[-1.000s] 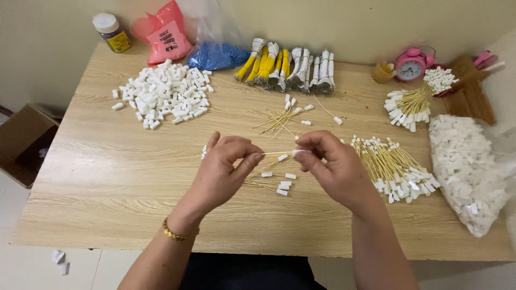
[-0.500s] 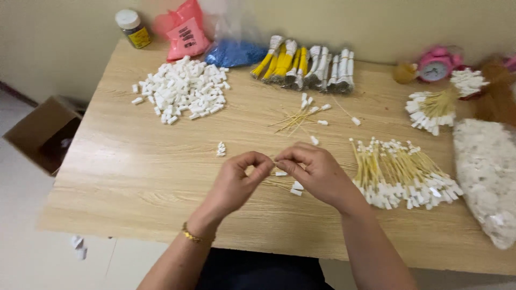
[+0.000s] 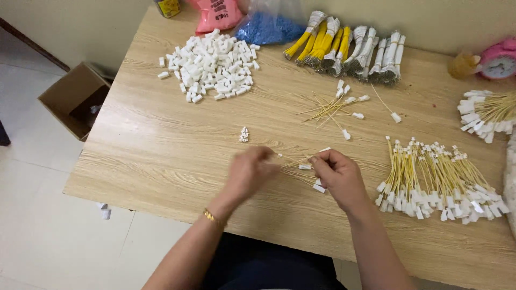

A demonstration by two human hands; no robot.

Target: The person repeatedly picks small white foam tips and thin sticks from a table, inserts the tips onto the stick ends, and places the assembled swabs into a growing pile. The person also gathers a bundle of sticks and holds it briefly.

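Pinching thin yellow wire (image 3: 294, 161) taut between left hand (image 3: 248, 173) and right hand (image 3: 337, 177), both grips clamping it above table (image 3: 161, 156) for white connector (image 3: 305, 167) fitting.

My home piecework corner, a wood-grain table (image 3: 161, 156) against a plain wall, heaps of white plastic connectors (image 3: 212, 64), bundled yellow wires (image 3: 430, 172), a pink alarm clock (image 3: 499, 59), cardboard box (image 3: 75, 99) on tiled floor

Two hands worked: left hand (image 3: 248, 173), right hand (image 3: 337, 174). One cardboard box (image 3: 75, 98), one pink clock (image 3: 498, 59), one blue bag (image 3: 267, 28) stood beyond the fingers.
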